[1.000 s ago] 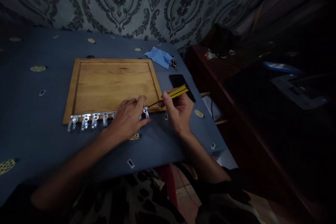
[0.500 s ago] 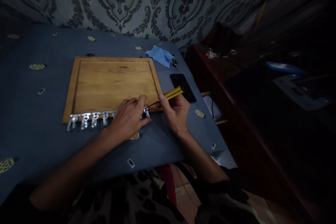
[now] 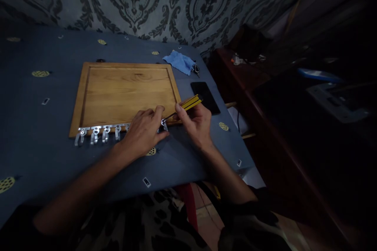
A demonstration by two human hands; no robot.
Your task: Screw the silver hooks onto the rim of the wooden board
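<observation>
A framed wooden board (image 3: pixel 126 94) lies flat, with a metal hook strip (image 3: pixel 100 128) along its near edge. Several silver hooks hang from that strip. My left hand (image 3: pixel 145 131) rests over the strip's right part and covers some of the hooks, its thumb and fingers around the metal there. In my right hand (image 3: pixel 196 123) is a yellow and black screwdriver (image 3: pixel 191 102), held between thumb and fingers. The screwdriver's thin shaft points down and left, with its tip at the rightmost hook (image 3: pixel 164 125), close to my left fingertips.
Behind the board's right corner lie a blue cloth (image 3: pixel 179 62) and scissors (image 3: pixel 196 70). A black phone (image 3: pixel 205 96) is beyond my right hand. The patterned blue tablecloth (image 3: pixel 53 125) extends left; a dark red furniture edge (image 3: pixel 235 74) runs along the right.
The screwdriver's handle and my right fingers have shifted slightly left, and the handle shows a different side. My left hand has stayed nearly still on the strip.
</observation>
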